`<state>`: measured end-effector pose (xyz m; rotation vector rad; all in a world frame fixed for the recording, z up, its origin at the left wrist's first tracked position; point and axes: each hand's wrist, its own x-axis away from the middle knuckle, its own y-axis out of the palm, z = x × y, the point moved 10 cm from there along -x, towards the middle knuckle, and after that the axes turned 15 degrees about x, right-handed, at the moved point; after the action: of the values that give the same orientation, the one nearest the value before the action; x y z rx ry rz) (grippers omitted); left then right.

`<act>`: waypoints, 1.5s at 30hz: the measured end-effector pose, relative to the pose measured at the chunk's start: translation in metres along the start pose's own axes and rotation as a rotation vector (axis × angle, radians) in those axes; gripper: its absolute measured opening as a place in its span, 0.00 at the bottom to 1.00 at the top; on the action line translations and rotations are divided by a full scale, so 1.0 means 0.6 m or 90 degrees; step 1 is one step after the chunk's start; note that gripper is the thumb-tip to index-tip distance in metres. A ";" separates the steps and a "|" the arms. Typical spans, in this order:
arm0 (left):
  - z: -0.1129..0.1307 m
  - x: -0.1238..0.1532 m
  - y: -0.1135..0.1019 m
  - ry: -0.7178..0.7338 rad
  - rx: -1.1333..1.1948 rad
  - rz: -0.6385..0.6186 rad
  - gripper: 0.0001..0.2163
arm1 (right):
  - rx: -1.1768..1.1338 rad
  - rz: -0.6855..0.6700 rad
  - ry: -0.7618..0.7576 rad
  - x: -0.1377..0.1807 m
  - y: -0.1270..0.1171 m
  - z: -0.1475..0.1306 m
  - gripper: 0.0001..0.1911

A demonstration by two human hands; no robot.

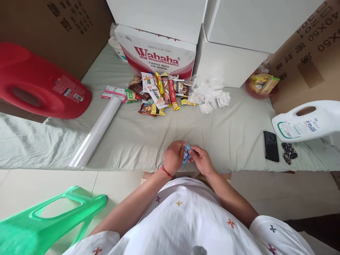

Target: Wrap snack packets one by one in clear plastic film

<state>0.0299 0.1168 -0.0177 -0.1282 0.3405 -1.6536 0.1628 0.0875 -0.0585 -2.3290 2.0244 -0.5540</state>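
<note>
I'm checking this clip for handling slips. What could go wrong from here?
1. The small blue packet is pinched between left hand and right hand past the cloth's edge; a slipped grip might drop it to the floor.
2. The phone lies near that edge and could get knocked off.

left hand [174, 156] + right hand [201, 159] pinch blue packet [186, 154] | snack pile [159, 92] beyond

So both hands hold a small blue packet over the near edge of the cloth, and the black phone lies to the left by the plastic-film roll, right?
Not quite. The head view shows the black phone on the right, beside the keys, far from the plastic-film roll. The left hand and right hand do hold the small blue packet.
</note>
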 end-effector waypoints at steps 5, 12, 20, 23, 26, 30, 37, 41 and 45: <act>-0.018 0.003 0.052 -0.075 0.021 -0.116 0.14 | 0.059 0.049 0.034 0.012 -0.043 0.032 0.20; -0.024 0.005 0.067 -0.048 -0.102 -0.086 0.15 | -0.032 0.043 0.112 0.030 -0.049 0.059 0.20; -0.026 -0.002 -0.018 0.025 -0.119 0.010 0.13 | 0.169 0.142 0.142 0.001 -0.224 0.040 0.15; -0.048 0.010 -0.094 0.024 -0.173 0.061 0.14 | 0.193 0.307 0.134 -0.046 -0.397 -0.028 0.11; -0.067 0.034 -0.159 0.014 -0.238 0.116 0.13 | 0.180 0.505 0.104 -0.097 -0.579 -0.128 0.06; -0.075 0.062 -0.193 0.015 -0.269 0.174 0.12 | 0.152 0.704 0.100 -0.150 -0.743 -0.225 0.11; -0.073 0.066 -0.168 0.073 -0.336 0.159 0.08 | 0.231 0.525 0.095 -0.250 -0.626 -0.183 0.10; -0.070 0.065 -0.161 0.096 -0.351 0.136 0.08 | 0.486 0.434 -0.045 -0.303 -0.491 -0.208 0.18; -0.052 0.068 -0.158 0.147 -0.399 0.155 0.07 | 0.744 0.465 -0.161 -0.360 -0.430 -0.271 0.20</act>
<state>-0.0740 0.0885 -0.0240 -0.3506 1.0063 -1.2752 0.3442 0.3742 0.0981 -0.8807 1.5418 -0.9400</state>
